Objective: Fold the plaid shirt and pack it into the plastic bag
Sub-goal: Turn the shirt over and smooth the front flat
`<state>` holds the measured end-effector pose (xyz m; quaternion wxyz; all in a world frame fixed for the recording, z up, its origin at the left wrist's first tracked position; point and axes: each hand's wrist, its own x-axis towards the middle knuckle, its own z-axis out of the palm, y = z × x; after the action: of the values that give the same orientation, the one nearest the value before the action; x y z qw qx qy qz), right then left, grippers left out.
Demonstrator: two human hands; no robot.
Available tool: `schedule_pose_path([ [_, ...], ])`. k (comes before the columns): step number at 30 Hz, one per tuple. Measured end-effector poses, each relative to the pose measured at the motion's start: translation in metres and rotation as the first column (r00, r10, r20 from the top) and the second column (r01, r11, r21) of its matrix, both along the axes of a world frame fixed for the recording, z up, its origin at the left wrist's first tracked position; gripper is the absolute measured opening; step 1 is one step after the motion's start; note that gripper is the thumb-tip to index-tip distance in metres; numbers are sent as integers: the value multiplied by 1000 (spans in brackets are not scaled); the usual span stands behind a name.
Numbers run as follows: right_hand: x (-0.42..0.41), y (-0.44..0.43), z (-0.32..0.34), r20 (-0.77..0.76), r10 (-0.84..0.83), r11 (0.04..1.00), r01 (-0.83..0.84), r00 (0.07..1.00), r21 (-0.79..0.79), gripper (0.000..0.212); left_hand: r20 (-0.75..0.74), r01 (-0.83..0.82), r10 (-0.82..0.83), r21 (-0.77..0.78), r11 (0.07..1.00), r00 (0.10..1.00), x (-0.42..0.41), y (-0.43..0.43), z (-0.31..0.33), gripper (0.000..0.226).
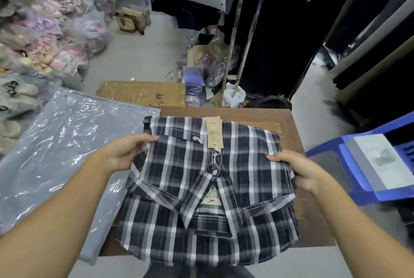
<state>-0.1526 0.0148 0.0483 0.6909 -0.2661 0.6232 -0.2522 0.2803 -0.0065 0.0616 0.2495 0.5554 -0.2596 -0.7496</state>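
A navy-and-white plaid shirt (242, 159) lies folded on a small brown table (289, 118), collar toward me, with a brown paper tag (214, 132) on its front. My left hand (125, 154) grips the shirt's left folded edge. My right hand (295, 170) grips its right folded edge. The shirt's lower part (201, 239) hangs over the table's near edge. A clear plastic bag (56, 150) lies flat to the left, partly on the table and touching the shirt's left side.
A flat cardboard box (141, 92) lies behind the table. Bagged clothes (44, 20) are piled at the left. A blue plastic chair (363, 165) with a packed garment stands at the right. Clothes racks (246, 20) with dark garments stand behind.
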Motion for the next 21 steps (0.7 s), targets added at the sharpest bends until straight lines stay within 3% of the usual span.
schedule_pose_path([
  [1,-5,3,-2,18,-22,1000,22,1000,13,20,-85,-41,43,25,999,995,6,2,-5,22],
  [3,-12,14,-14,2,14,999,-14,1000,48,33,-128,-23,35,91,996,991,19,10,-20,27],
  [5,-17,26,-30,-123,161,981,-145,979,131,69,25,79,-85,173,982,996,28,20,-36,46],
  [7,-21,30,-41,-171,258,958,-229,951,173,87,137,176,-217,266,948,966,26,25,-36,35],
  [9,-18,27,-36,-184,250,962,-223,951,158,78,188,173,-237,304,937,953,23,21,-35,30],
  [11,-12,21,-27,-170,188,979,-170,967,112,61,185,112,-158,241,964,970,20,14,-31,51],
  [14,-8,12,-23,-192,116,993,-109,974,51,54,170,7,-30,136,991,985,13,4,-31,76],
  [18,-5,7,-25,-228,121,991,-105,966,83,61,124,71,-88,135,988,988,-9,-1,-25,68],
  [21,-13,-9,-30,-213,102,990,-79,972,115,89,9,50,-51,107,993,999,-21,-21,-28,63],
])
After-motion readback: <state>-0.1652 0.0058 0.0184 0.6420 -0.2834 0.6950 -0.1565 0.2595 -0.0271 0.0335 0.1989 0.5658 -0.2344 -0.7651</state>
